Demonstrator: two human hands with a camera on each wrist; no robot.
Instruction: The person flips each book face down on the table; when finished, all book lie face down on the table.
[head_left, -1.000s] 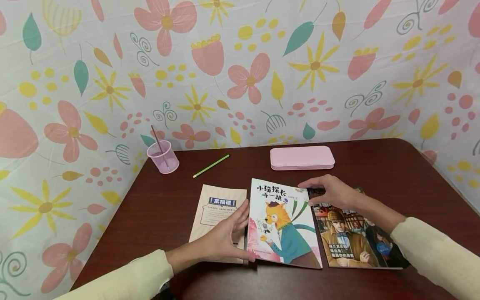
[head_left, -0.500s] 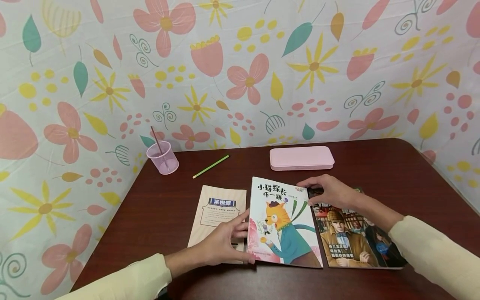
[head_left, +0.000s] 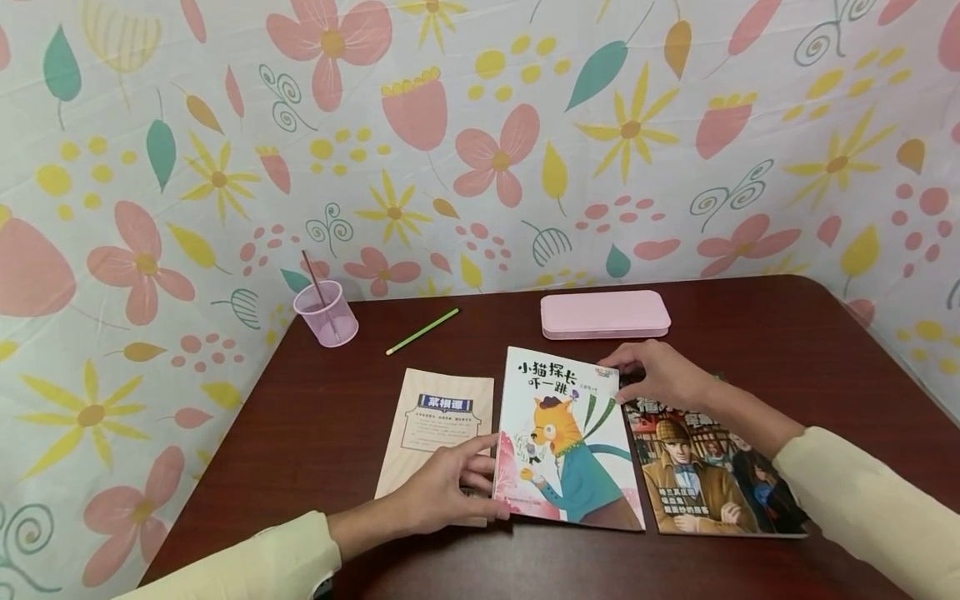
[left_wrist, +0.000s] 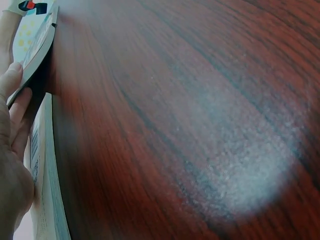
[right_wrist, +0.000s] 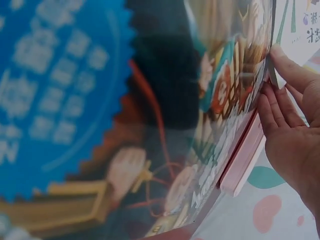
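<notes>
We are lifting the cat book [head_left: 564, 442] from between its neighbours: our left hand [head_left: 442, 492] pinches its near corner, our right hand [head_left: 660, 375] its far corner, so next comes an even raise.

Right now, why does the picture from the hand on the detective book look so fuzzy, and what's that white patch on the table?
Right wrist view: the camera sits very close to the detective book, so its glossy cover blurs, while the right hand looks sharper. Left wrist view: the pale patch is light glare on the table; the wood grain is smeared. Head view: evenly lit and sharp, edges slightly curved.
</notes>
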